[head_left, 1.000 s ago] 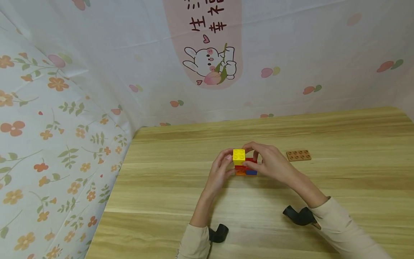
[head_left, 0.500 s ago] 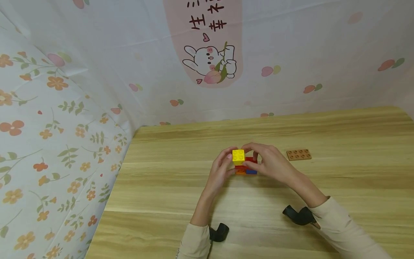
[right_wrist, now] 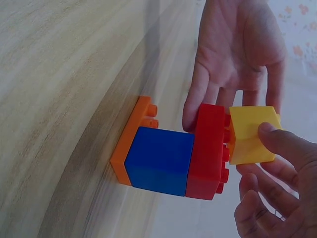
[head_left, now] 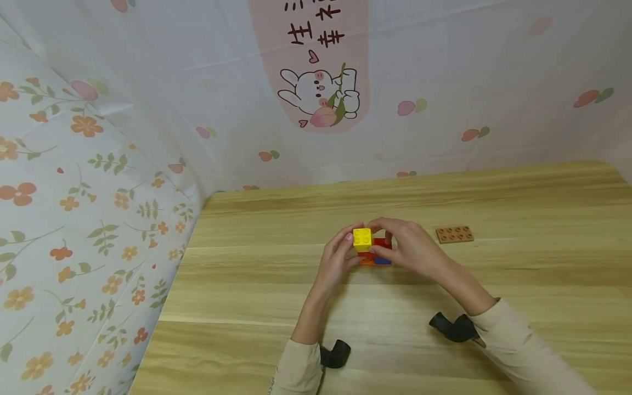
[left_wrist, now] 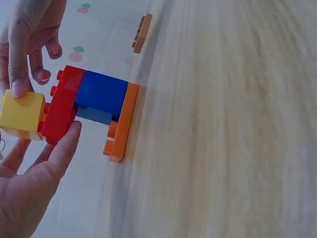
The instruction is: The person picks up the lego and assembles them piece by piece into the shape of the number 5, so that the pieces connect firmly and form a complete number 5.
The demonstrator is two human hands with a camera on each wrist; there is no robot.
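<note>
Yellow brick (head_left: 362, 240) sits up on top of the stack, at the left-hand end of the red brick (right_wrist: 205, 151), square 2x2 top facing the head camera; slivers of red stud show between the two in the wrist views, so it doesn't look fully pressed down. Right hand (head_left: 415, 247) has a narrow grip on the yellow brick, thumb on one face and fingers round the other side; its remaining fingers curl loosely. Left hand (head_left: 337, 258) comes in from the opposite side, grip closed to about the red brick's width, one fingertip against the end of the red brick, other fingers running behind red and yellow; exact contacts partly hidden. Red brick lies lengthwise on the blue brick (right_wrist: 161, 158), its left half jutting past it under the yellow one. Blue brick sits on one end of the orange plate (right_wrist: 130, 141), whose other end shows bare studs. Orange plate is bottom layer, at the wood-grain table (head_left: 247, 307). Tan eight-stud plate (head_left: 454, 235) lies flat, apart from the stack, beyond the right hand. Beige sleeves on both arms, black curved piece (head_left: 336, 354) by the left cuff, another (head_left: 454, 328) by the right. Printed cloth (head_left: 444, 66) with a rabbit hangs behind the table.
</note>
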